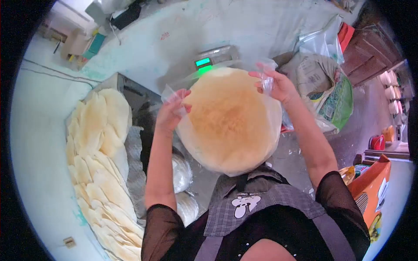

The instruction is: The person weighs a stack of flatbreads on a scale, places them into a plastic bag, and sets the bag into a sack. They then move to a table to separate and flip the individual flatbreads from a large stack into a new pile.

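A large round stack of thin flatbread [226,117], browned in the middle, sits in a clear plastic bag [191,143] in front of me. My left hand [171,113] is closed on a bunched corner of the bag at its left side. My right hand [278,87] pinches the opposite corner at the upper right, with plastic poking out above the fingers. Just beyond the bread stands a weighing scale [216,56] with a lit green display. The bag covers whatever lies under the bread.
Many pale flatbreads [102,143] overlap in a long pile on the left. Plastic-wrapped rolls [182,174] are beside my left forearm. A white and green woven sack [335,102] stands at the right. An orange box [370,187] is at the lower right, and a wooden door [376,52] is behind.
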Demonstrator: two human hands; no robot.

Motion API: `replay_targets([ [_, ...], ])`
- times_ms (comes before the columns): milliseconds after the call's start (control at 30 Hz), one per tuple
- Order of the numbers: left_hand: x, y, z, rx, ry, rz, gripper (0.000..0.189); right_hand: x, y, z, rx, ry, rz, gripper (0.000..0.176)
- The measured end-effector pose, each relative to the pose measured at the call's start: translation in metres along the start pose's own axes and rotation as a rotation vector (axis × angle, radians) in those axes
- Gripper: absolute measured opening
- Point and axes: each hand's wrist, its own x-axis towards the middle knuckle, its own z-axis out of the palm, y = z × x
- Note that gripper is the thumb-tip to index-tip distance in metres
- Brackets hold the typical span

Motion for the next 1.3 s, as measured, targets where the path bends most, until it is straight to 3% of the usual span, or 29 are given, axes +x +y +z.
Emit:
replay_targets([
  [100,-0.041,-0.001,0.024,-0.075,-0.075,0.066,0.054,-0.029,0.003,0.004,-0.026,-0.068,-0.133,0.056],
  [167,-0.087,-0.017,0.011,0.111,0.091,-0.078,0.049,-0.082,-0.004,-0.001,-0.211,-0.024,-0.104,0.051],
  [233,-0.137,-0.035,-0.001,0.219,0.084,-0.352,0.042,-0.123,0.016,-0.024,-0.489,0.208,0.036,0.046],
  [267,-0.156,-0.036,0.009,0.340,0.064,-0.436,0.037,-0.134,0.021,-0.017,-0.566,0.176,0.135,0.043],
  [333,-0.162,-0.008,0.035,0.262,0.066,-0.332,0.036,-0.149,0.026,0.005,-0.708,0.116,0.355,0.039],
  [400,-0.141,0.044,0.064,0.034,0.148,-0.140,0.035,-0.131,0.001,0.029,-0.488,0.178,0.262,0.031],
  [433,-0.126,0.051,0.071,-0.005,0.197,-0.150,0.034,-0.115,-0.017,0.046,-0.310,0.245,0.179,0.030],
  [500,-0.086,0.058,0.072,-0.174,0.203,-0.178,0.031,-0.075,-0.031,0.039,-0.029,0.180,0.245,0.024],
  [567,-0.056,0.062,0.042,-0.427,0.114,-0.221,0.029,-0.058,-0.008,0.049,-0.055,0.286,0.216,0.018],
  [600,-0.061,0.068,0.052,-0.385,0.040,-0.179,0.030,-0.051,-0.009,0.054,-0.080,0.324,0.179,0.016],
  [633,-0.074,0.073,0.069,-0.339,-0.031,-0.148,0.032,-0.061,-0.019,0.069,-0.079,0.211,0.224,0.012],
  [733,-0.096,0.096,0.101,-0.161,-0.138,-0.042,0.041,-0.091,-0.046,0.081,-0.183,0.177,0.025,0.009],
  [767,-0.098,0.106,0.109,-0.096,-0.162,-0.002,0.042,-0.098,-0.051,0.090,-0.284,0.279,-0.095,0.009],
  [867,-0.101,0.121,0.123,-0.023,-0.158,0.056,0.049,-0.106,-0.056,0.113,-0.239,0.291,-0.187,0.009],
  [1000,-0.084,0.125,0.120,-0.095,-0.035,-0.032,0.051,-0.085,-0.058,0.114,-0.323,0.420,-0.225,0.017],
  [1100,-0.085,0.143,0.119,-0.036,-0.081,-0.074,0.058,-0.079,-0.060,0.125,-0.299,0.232,-0.120,0.022],
  [1300,-0.095,0.140,0.120,0.166,-0.134,-0.062,0.063,-0.075,-0.051,0.157,-0.317,0.169,-0.072,0.018],
])
